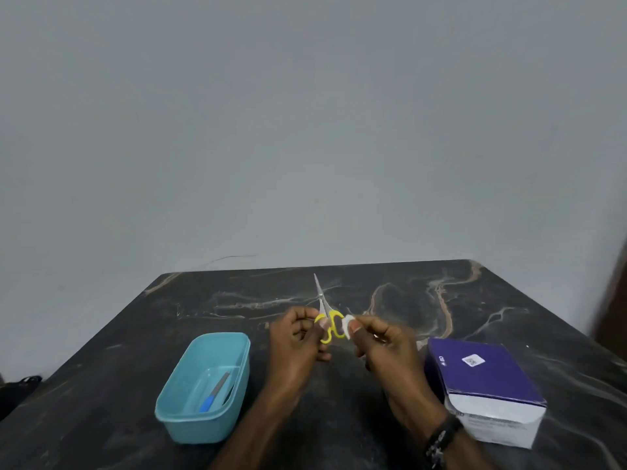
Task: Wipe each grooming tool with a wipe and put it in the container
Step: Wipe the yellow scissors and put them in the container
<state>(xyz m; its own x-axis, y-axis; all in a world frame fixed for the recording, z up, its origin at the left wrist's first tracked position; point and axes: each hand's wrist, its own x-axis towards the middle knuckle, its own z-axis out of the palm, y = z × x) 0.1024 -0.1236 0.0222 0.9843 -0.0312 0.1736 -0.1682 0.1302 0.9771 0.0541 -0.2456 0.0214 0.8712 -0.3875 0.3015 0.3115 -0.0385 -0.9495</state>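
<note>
Plain grey wall behind; dark marble-patterned table [390, 300] with pale and tan veining, seen from above.

Left hand [298, 337] raised over mid-table, fingers curled round the yellow handle loops of small scissors [327, 320]. Blades closed, pointing up and away from the person.

Right hand [383, 340] just beside it, thumb and fingers pinching a folded white wipe [347, 325] against the right-hand loop of the scissors (contact looks real; the exact fold is blurred). Dark beaded band [441, 439] on the right wrist.

Light blue plastic container [176, 412] on the table to the left of the arms. Inside it, a blue-handled tool [213, 393] lying slantwise, with a thin dark tool [230, 392] beside it, kind unclear.

Purple-and-white box [488, 381] on the table to the right, small white label on top; print unreadable.
</note>
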